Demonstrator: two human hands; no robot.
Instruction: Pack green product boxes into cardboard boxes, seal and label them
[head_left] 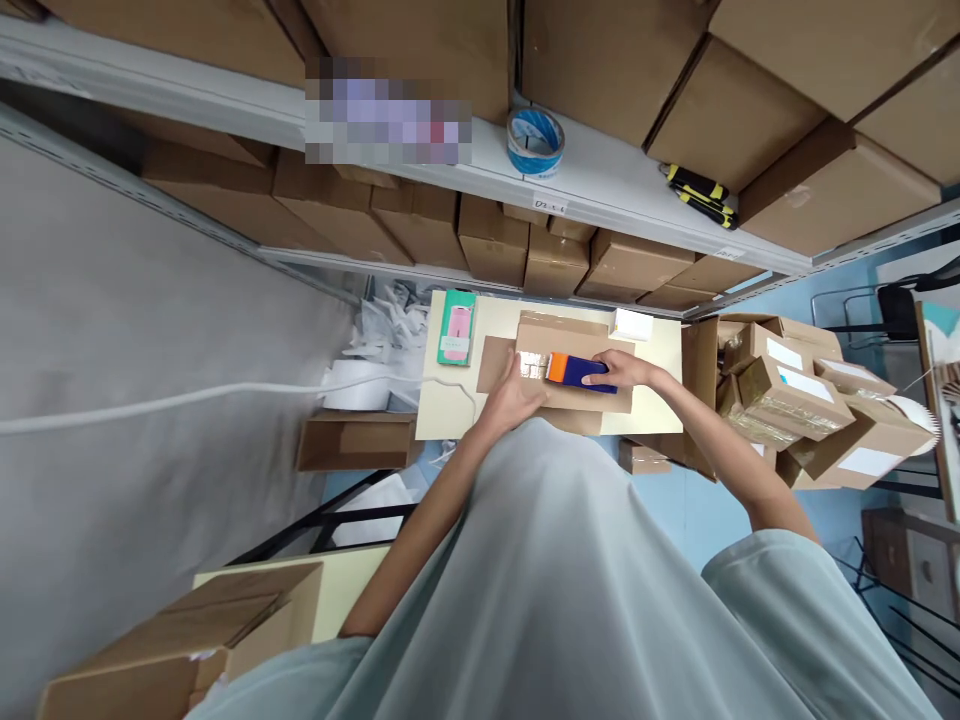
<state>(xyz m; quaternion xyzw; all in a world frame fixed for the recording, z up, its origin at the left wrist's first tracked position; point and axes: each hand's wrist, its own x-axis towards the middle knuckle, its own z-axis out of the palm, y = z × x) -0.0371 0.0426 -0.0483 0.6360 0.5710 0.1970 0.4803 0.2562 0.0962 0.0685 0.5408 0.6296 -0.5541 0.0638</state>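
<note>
Clearly, the work sits mid-worktop [439,415], right before the person, where both arms reach it without stretching: a carton [566,332] lies there, brown panels showing around its edges. The left hand [512,392] rests on its near left side, thumb and fingers spread over the cardboard, seemingly to keep it from sliding; I see no pinch there, though the palm's underside is hidden. The right hand [616,370] is wrapped around the blue body of what looks like a tape dispenser [581,372], gripped toward the rear, which leaves its orange head free and pointed at a strip of clear tape [533,365] on the carton. That strip is glossy and throws back the light, while the cardboard around it is matt and straight-edged. Set aside toward the far edge, probably so the middle has room, are a slim green box [456,328] with a pink picture on the left and a small white box [632,324] by the carton's far right corner. On the metal shelf [600,178] above, within easy reach, are a round blue tape roll [535,143] and some black-and-yellow cutters [701,195]. Crumpled white wrapping [394,320] is heaped left of the worktop; taped parcels [799,390] crowd together at the right.
</note>
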